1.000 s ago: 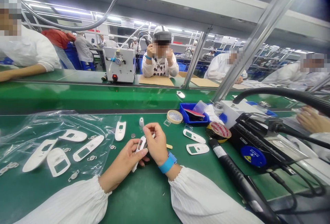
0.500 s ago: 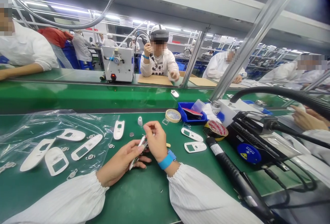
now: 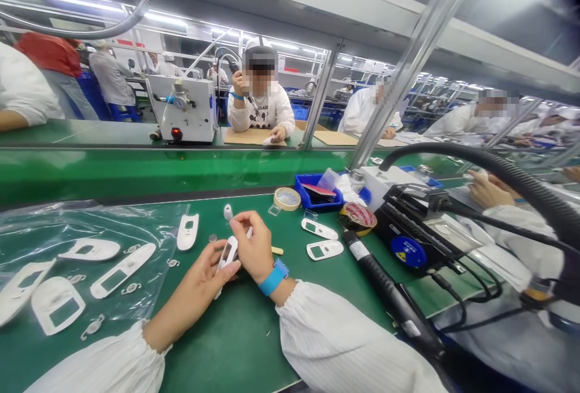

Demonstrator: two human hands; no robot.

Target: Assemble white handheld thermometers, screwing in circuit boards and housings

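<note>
My left hand (image 3: 206, 275) is wrapped round a white plastic housing (image 3: 229, 250) with a dark window, held tilted above the green mat. My right hand (image 3: 254, 245), with a blue wristband, touches the top end of that housing; its fingers are pinched together around a white part that is mostly hidden. A small white cap (image 3: 228, 210) lies just beyond my fingertips. To the left are a white cover (image 3: 187, 232) and a round metal disc (image 3: 212, 238). A yellowish stick (image 3: 277, 251) shows beside my right hand.
Several white covers and small clips lie on a clear plastic bag (image 3: 149, 296) at left. At right are two covers, tape rolls (image 3: 287, 198), a blue bin (image 3: 317, 203), a black tool (image 3: 385, 287) and a black device (image 3: 435, 230). A co-worker sits opposite.
The view has shifted right. The housing in my left hand now shows its white windowed face instead of its edge. The person opposite now holds a white piece.
</note>
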